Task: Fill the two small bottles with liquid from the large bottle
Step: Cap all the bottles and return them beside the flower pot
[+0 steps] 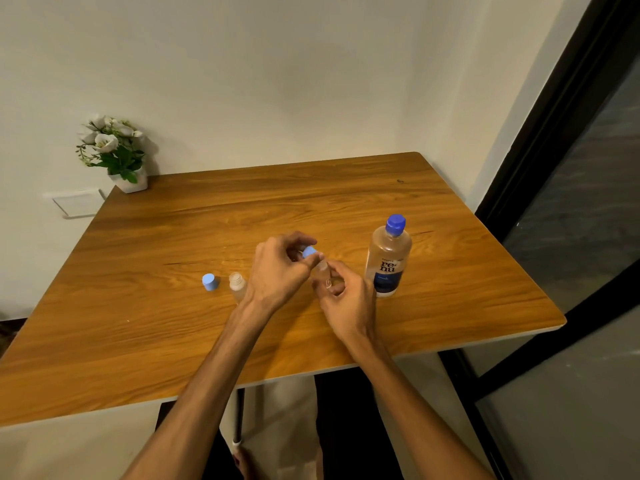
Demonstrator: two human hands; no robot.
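Observation:
My left hand (277, 268) pinches a light blue cap (309, 252) at the top of a small clear bottle (323, 271). My right hand (346, 299) grips that bottle's body from below, above the wooden table (173, 341). A second small bottle (237, 285) stands uncapped to the left, partly behind my left wrist. Its light blue cap (210, 282) lies on the table beside it. The large clear bottle (388, 258), with a dark blue cap and blue label, stands upright to the right of my hands.
A small white pot of white flowers (114, 150) sits at the table's far left corner against the wall. A dark-framed glass door (571, 237) runs along the right side. The table's front edge is near my body.

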